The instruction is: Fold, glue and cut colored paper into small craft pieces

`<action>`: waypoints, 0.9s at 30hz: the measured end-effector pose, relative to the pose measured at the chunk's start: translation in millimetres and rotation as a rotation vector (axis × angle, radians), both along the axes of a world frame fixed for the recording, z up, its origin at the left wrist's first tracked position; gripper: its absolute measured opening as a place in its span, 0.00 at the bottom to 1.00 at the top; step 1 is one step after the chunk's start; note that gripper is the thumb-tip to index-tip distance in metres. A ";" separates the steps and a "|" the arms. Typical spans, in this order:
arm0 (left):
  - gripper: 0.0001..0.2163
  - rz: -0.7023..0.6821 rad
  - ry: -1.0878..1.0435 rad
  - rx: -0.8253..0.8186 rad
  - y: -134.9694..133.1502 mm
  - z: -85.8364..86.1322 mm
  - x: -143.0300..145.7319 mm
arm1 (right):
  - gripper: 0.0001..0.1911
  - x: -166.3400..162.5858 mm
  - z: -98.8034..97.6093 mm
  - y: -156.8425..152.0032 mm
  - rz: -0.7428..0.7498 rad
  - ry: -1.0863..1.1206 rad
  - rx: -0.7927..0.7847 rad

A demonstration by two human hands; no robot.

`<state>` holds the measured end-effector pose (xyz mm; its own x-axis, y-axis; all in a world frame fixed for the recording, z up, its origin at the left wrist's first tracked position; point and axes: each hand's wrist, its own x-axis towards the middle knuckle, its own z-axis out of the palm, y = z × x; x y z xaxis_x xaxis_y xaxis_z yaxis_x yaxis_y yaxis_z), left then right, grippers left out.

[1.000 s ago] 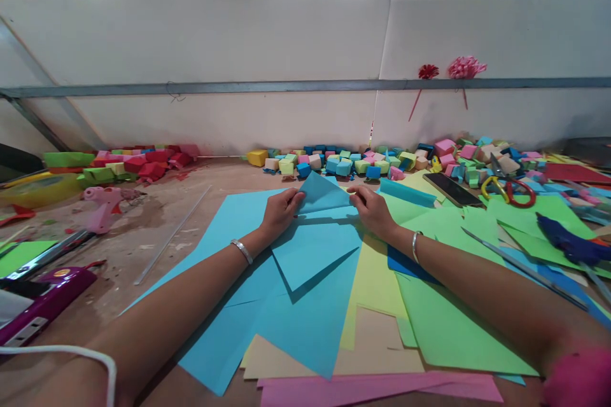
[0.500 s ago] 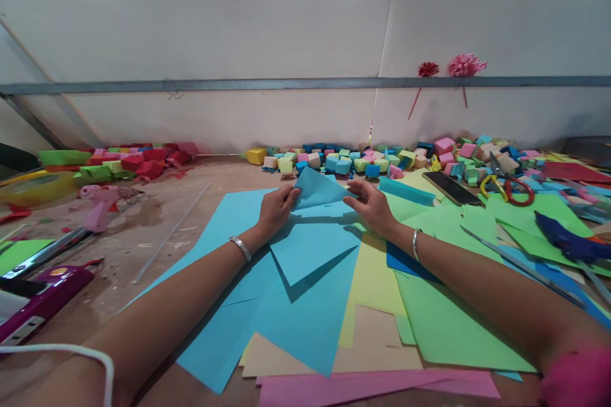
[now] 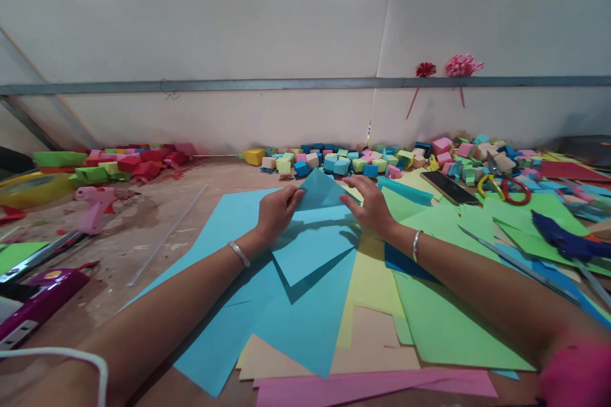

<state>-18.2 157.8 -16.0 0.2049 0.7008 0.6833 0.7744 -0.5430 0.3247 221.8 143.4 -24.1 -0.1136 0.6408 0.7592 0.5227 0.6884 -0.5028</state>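
Observation:
A folded piece of blue paper is held up over the middle of the table, its peak pointing away from me. My left hand is closed, pinching the left side of this paper between thumb and fingers. At its right corner is my right hand, thumb and forefinger spread apart around the edge; whether they touch the paper is hard to see. Beneath both hands lies a squarish blue sheet, one corner pointing towards me. It rests on larger blue sheets.
Small coloured paper blocks line the wall. Green sheets, a phone, yellow-and-red-handled scissors and blue-handled scissors lie right. Left are a pink glue gun, a clear stick and a purple power strip.
My right hand's thumb and forefinger have spread further apart at the paper's right corner. My left hand keeps its pinch, and the folded paper has shifted slightly to the right.

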 end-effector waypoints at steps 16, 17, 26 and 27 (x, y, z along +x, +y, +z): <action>0.15 -0.228 -0.057 -0.103 -26.0 -0.1 20.4 | 0.12 -11.3 18.0 -23.6 -0.039 -0.117 0.235; 0.14 -0.242 -0.089 -0.139 -24.5 0.0 20.2 | 0.12 -9.6 18.6 -21.5 -0.058 -0.117 0.231; 0.20 -0.352 -0.453 -0.443 -5.3 -6.6 15.1 | 0.13 13.9 19.0 8.9 -0.249 -0.098 0.046; 0.22 -0.371 -0.483 -0.466 -6.0 -5.7 15.0 | 0.13 15.1 18.6 10.3 -0.253 -0.090 0.042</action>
<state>-3.1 151.8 -21.7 0.2366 0.8819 0.4078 0.2815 -0.4639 0.8400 236.9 153.7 -5.4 -0.0215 0.6256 0.7798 0.7221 0.5492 -0.4207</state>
